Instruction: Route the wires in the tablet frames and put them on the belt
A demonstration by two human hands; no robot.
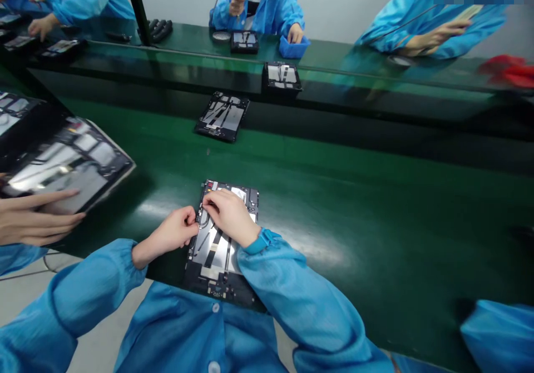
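Note:
An opened tablet body (217, 262) with silver panels and black strips lies on the green belt (334, 195) at its near edge, in front of me. My left hand (173, 234) rests curled against the tablet's left edge, its fingers closed. My right hand (227, 214) lies over the tablet's upper part, fingers bent and pressed onto a small part near the top left corner; what sits under the fingertips is hidden. Both my arms wear blue sleeves.
A co-worker's hands (33, 217) at the left hold another opened tablet (62, 162) tilted up. Further tablets (223, 116) (282, 77) (244, 40) lie farther along the belt. People in blue coats work across the belt, beside a blue tray (293, 48) and a red object (509, 71).

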